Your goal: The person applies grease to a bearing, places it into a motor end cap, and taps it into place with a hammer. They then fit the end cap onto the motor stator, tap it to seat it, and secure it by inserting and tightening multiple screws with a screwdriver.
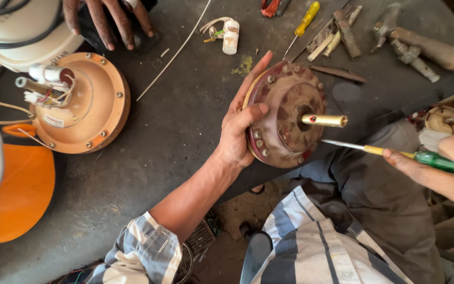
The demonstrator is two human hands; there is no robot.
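At the desk's near edge, the left hand [240, 131] grips a rusty motor housing [286, 114], hiding its rim, while the right hand [450, 163], partly cut off, clasps a green-handled screwdriver [395, 154].

Head-worn camera, looking steeply down from close above.

The single view faces down and forward over the person's own lap and striped sleeves at the near edge, onto the dark grey tabletop [185, 121] beyond. It sits near enough that the left hand [240, 129] and the right hand [450, 163] fill the middle and right of the frame, the right one cut by the edge. The far edge takes in another person's hand [106, 21] and a scatter of tools; the left edge crops a round orange plastic cover [11, 194].
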